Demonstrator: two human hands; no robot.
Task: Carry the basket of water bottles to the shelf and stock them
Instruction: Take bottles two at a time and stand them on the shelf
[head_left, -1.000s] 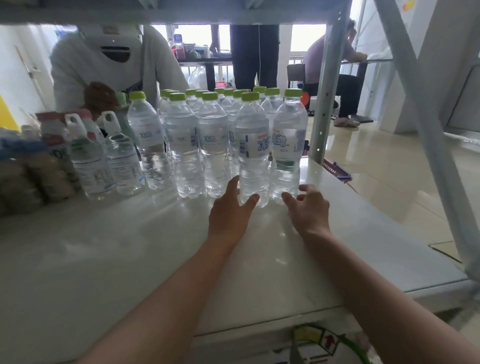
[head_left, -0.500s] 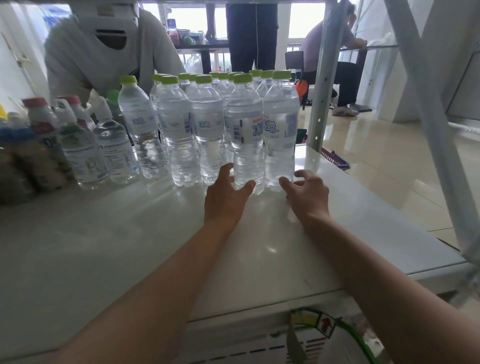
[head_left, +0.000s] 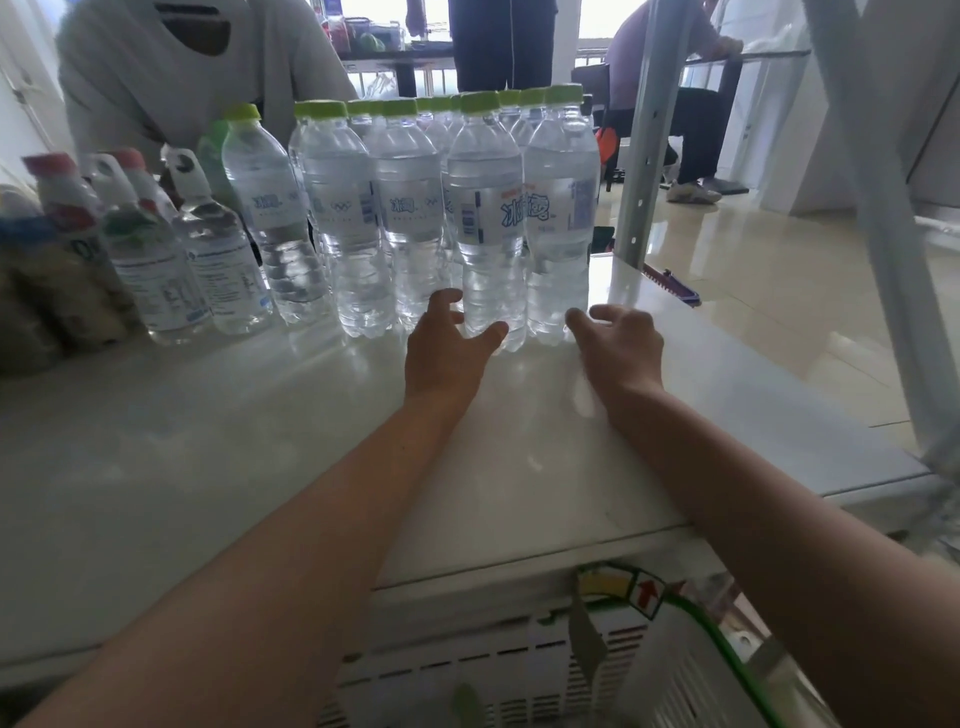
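Several clear water bottles with green caps (head_left: 410, 218) stand in rows at the back of the white shelf board (head_left: 208, 441). My left hand (head_left: 447, 348) reaches to the base of the front bottle (head_left: 485, 234); its index finger lies at the bottle's left side and its thumb touches the front. My right hand (head_left: 618, 343) hovers at the base of the rightmost front bottle (head_left: 561, 208), one fingertip touching it, the other fingers loosely curled. The white basket with a green handle (head_left: 519, 675) sits below the shelf edge, between my forearms.
Smaller bottles with white and red caps (head_left: 171, 260) and snack packs (head_left: 47, 306) fill the left of the shelf. A metal shelf post (head_left: 644, 156) rises at the right. A person in white (head_left: 171, 67) stands behind the shelf; others sit beyond.
Both hands stay at the bases of the two front bottles. The view has tilted downward, so the bottles sit higher in view and more of the basket shows.
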